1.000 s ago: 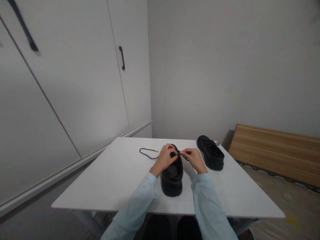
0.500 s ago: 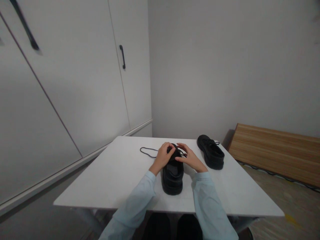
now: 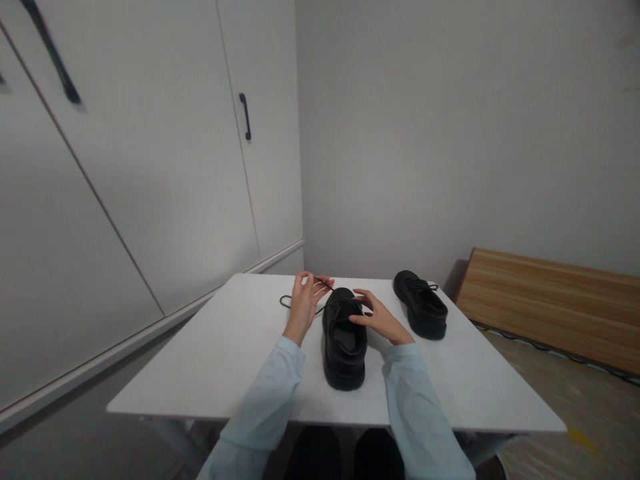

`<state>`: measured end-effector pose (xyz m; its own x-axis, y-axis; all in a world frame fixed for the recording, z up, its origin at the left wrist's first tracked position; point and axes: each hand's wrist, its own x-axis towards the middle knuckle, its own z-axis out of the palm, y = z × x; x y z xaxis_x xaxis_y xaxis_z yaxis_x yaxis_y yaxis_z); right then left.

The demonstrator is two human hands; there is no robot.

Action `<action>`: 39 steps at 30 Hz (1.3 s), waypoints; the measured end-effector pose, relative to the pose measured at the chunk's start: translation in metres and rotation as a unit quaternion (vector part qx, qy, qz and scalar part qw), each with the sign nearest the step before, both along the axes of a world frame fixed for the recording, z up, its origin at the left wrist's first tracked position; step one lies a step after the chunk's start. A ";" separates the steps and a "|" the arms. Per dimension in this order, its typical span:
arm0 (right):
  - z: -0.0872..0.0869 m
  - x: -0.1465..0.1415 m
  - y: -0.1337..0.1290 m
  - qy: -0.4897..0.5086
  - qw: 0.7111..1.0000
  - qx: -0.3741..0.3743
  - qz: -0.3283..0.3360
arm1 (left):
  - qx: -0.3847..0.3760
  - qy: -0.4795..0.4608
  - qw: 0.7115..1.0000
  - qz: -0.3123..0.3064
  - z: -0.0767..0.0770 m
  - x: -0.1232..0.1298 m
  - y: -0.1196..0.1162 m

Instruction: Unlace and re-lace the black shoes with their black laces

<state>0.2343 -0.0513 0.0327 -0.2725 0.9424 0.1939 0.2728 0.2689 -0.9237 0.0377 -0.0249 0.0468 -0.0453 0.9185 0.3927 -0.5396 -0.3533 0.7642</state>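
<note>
A black lace-up shoe (image 3: pixel 345 373) stands on the white table in front of me, its heel towards me. To its left my left hand (image 3: pixel 304 303) is raised, thumb and forefinger pinching a black shoelace (image 3: pixel 324 283), with the other fingers spread. The lace stretches from the pinch towards the front of the shoe. My right hand (image 3: pixel 376 317) is at the right side of the lacing, thumb and fingers curved and apart, apparently touching the shoe. Part of the lacing is hidden behind this hand.
A second black shoe (image 3: pixel 423 305), its lace tied, stands at the back right of the white table (image 3: pixel 225 360). A loop of lace lies on the table behind my left hand. White cabinets (image 3: pixel 150 167) line the left, and a wooden board (image 3: pixel 550 307) leans at the right.
My left hand has moved left and up from the shoe's front, drawing out a lace. My right hand has hardly moved, and the shoe stays in place.
</note>
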 end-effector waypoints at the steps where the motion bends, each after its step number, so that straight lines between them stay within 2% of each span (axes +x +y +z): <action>1: 0.000 0.000 0.000 0.001 1.000 -0.003 0.000 | 0.004 -0.003 1.000 0.000 0.001 -0.001 -0.001; 10: 0.004 0.001 -0.003 -0.001 1.000 -0.013 0.016 | 0.033 -0.037 0.998 0.028 0.008 -0.009 -0.004; 28: 0.003 0.002 -0.004 -0.007 1.000 0.006 0.026 | 0.080 -0.089 0.983 0.140 0.012 -0.027 0.002; 33: 0.004 0.001 -0.005 -0.017 0.999 0.014 0.029 | 0.042 0.007 0.991 0.131 0.005 -0.030 0.008; 36: 0.003 0.000 -0.005 -0.014 0.999 0.036 0.030 | 0.024 0.135 0.983 0.119 0.002 -0.032 0.010; 39: 0.001 -0.001 -0.003 -0.012 0.997 0.066 0.030 | 0.026 0.264 0.960 0.083 0.004 -0.032 0.008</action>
<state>0.2336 -0.0543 0.0332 -0.3330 0.8910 0.3085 0.2743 0.4046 -0.8724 0.0054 -0.0170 0.0505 0.0286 0.8940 0.4472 -0.0134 -0.4470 0.8944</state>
